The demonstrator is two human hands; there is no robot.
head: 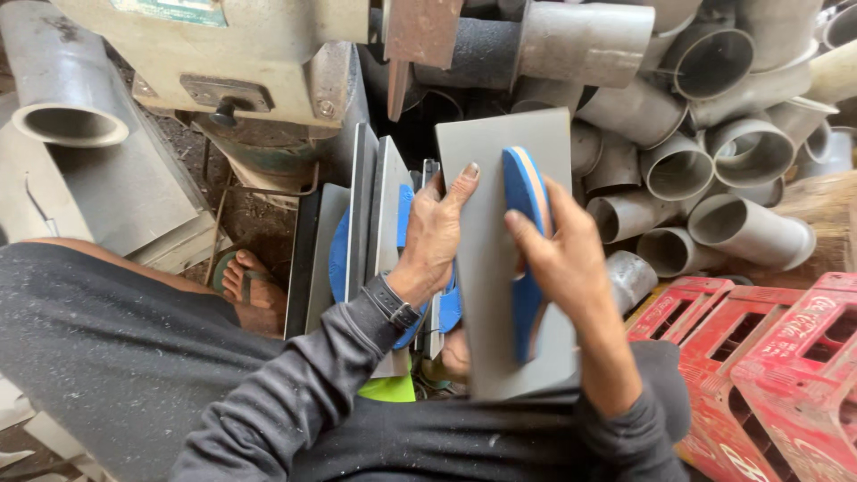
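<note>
**Two hands on one grey trowel plate**

Two hands of mine meet on a flat grey plate [486, 268] with a blue handle [525, 241], which I hold upright over my lap, in the middle of the scene. My left hand [436, 234] lies against the plate's left edge, fingers stretched up along its face and the thumb behind, so it steadies the plate rather than closing round anything. My right hand [558, 254] is wrapped over the blue handle, fingers curled around it in a firm hold; the handle runs the length of the plate, with a thin pale stripe along its rim.

Just left of the plate stands a row of similar grey plates [370, 214] on edge, their blue handles showing between them. They lean close to one another, and the nearest one touches my left wrist.

Farther off, a heap of short grey pipe pieces [705, 170] fills the far right, open ends facing me. Red plastic crates [768, 357] sit near right. A cream-coloured machine [232, 54] rises at the far left, above my bare foot in a sandal [250, 286] on the dirt floor. My dark sleeves and trousers fill the near edge.
</note>
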